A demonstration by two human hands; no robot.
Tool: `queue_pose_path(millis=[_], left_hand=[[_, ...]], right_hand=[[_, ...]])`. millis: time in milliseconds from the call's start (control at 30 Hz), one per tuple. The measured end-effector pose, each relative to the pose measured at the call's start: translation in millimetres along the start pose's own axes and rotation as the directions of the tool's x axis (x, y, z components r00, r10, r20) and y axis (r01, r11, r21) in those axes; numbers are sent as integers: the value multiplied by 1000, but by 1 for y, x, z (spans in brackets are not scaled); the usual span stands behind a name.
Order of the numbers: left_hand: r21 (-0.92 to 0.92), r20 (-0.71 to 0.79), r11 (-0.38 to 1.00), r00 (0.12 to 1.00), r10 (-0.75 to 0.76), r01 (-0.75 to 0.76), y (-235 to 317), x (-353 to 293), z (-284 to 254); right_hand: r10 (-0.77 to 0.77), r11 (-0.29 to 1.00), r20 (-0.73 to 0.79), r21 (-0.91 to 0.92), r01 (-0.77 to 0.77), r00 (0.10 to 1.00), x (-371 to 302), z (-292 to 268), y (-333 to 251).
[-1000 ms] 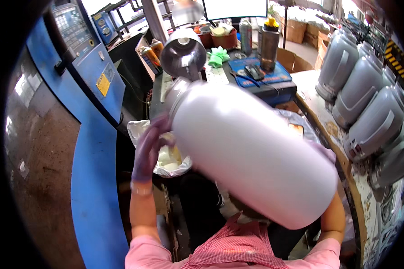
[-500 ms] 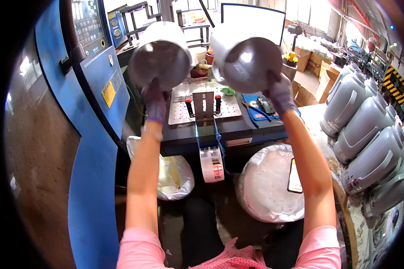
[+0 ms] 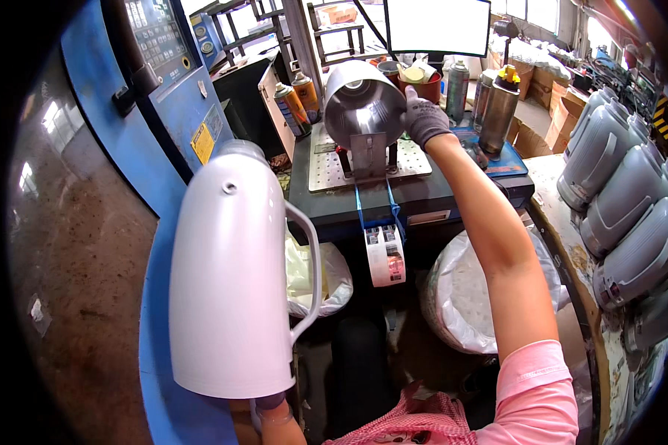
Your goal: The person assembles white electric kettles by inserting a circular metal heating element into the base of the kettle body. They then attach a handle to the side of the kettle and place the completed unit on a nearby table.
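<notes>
A pale, handled thermos jug shell [image 3: 226, 282] is held up at the left, its narrow end away from me and a small hole near that end. Beneath its wide lower end, my gloved left hand [image 3: 272, 402] supports it; most of the fingers are hidden. A second shell [image 3: 360, 111] lies on its side over the perforated metal plate [image 3: 325, 169], its open end facing me and its inside shiny. My gloved right hand [image 3: 426, 120] grips that shell's right rim. An upright metal bracket [image 3: 368, 156] stands in front of the opening.
A blue machine cabinet [image 3: 189, 111] stands at the left. Several grey jugs [image 3: 634, 215] line the right-hand bench. Spray cans [image 3: 293, 107] and a monitor [image 3: 436, 28] are behind the plate. A label roll [image 3: 384, 259] hangs in front, between two lined bins [image 3: 460, 297].
Both shells were raised side by side. The left one has come down and toward me, turned side-on. The right one has been lowered to the metal plate. My view has shifted slightly.
</notes>
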State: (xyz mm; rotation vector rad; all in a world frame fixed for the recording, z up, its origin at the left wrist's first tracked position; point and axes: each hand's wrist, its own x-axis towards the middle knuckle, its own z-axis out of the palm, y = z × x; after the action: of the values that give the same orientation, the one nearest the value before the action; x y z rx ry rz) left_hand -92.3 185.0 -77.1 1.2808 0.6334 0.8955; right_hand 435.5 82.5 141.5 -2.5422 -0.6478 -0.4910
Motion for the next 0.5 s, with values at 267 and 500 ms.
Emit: queue_pose_path(millis=[267,500], left_hand=[[145,187,980,970,-159,133,16,-39,-18],[71,571,989,818,69,-132,71,29,67]], right_hand=[[-289,241,314,938,-249,905,-223,-72,-30],[-440,57,206,978,-202,874,-402,-59,33]])
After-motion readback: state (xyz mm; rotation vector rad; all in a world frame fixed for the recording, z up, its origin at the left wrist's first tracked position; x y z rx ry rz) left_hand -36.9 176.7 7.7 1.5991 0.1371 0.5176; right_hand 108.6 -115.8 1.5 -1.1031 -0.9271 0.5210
